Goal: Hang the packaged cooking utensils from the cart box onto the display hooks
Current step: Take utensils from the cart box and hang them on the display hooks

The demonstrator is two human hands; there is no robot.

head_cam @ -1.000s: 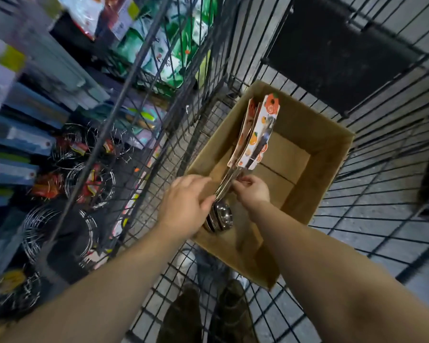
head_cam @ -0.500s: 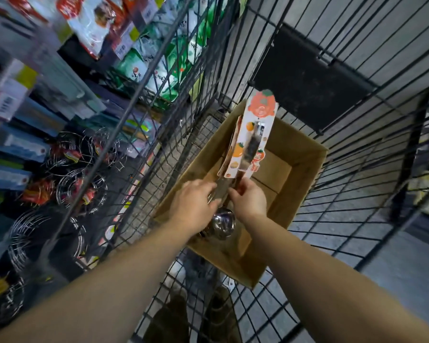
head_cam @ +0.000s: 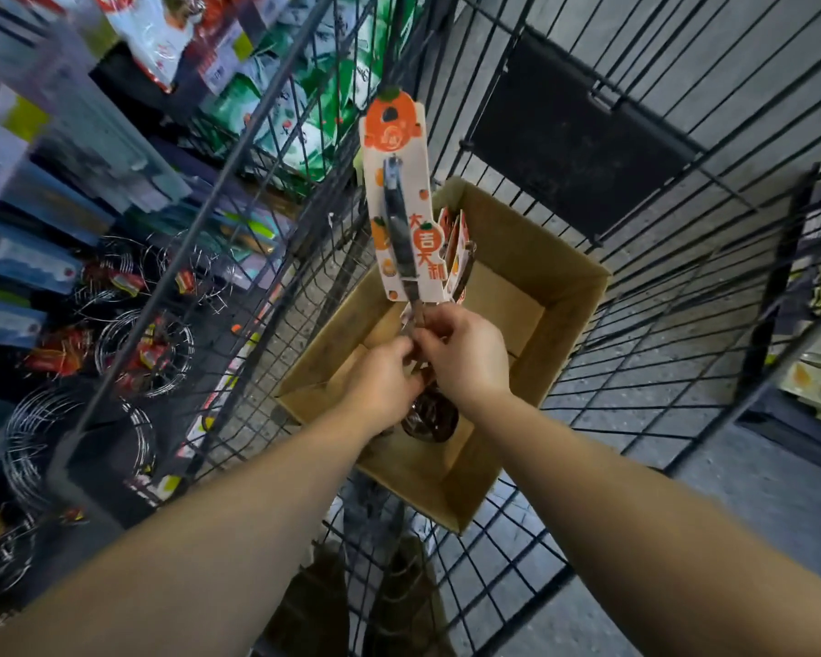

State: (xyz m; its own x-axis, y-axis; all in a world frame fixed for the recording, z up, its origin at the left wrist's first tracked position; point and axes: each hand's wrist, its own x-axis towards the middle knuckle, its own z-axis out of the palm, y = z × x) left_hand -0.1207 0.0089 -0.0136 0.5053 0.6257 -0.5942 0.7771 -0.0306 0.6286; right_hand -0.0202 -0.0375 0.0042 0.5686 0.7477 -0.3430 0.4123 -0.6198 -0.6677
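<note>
While my left hand (head_cam: 385, 381) and right hand (head_cam: 465, 358) pinch the carded ladle (head_cam: 401, 220) upright above the cart box (head_cam: 560, 296), I judge I'm mid-pickup, needing next its card hole threaded onto a hook.

The ladle's card (head_cam: 399, 201) is white, printed with orange fruit, a green leaf on top and orange characters; its handle (head_cam: 399, 230) is black. The box (head_cam: 532, 277) is plain brown cardboard. The cart (head_cam: 683, 149) is black wire. At ten o'clock, packets (head_cam: 299, 111) are green and white.
</note>
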